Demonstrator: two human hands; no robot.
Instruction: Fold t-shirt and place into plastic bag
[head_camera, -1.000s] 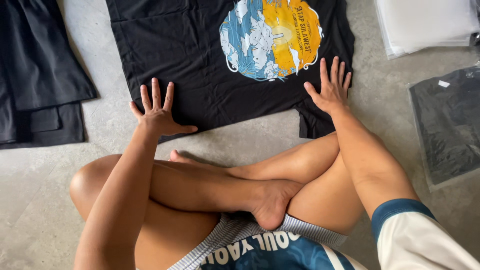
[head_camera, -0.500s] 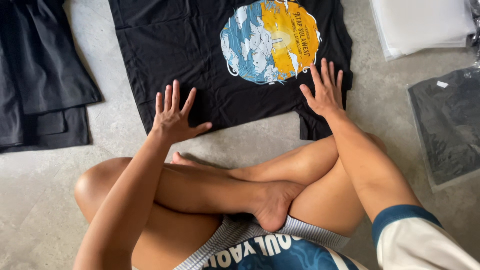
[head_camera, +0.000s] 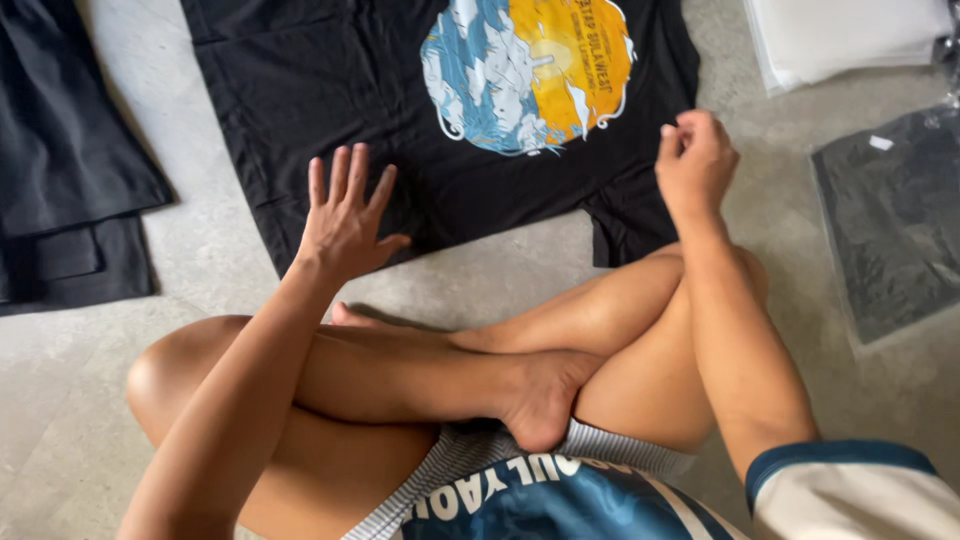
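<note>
Lying right: grey bagged garment (head_camera: 885, 225), white label (head_camera: 880, 143).

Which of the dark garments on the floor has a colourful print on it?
The black T-shirt spread out by both hands; it bears a round blue and yellow picture. The dark pile at left and the bagged garment at right show none.

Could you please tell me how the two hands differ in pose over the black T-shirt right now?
The left hand is spread flat with fingers splayed; the right hand is curled, fingers bunched. The left hand sits at the black T-shirt near its lower left edge; the right is by its lower right corner. Both are bare.
</note>
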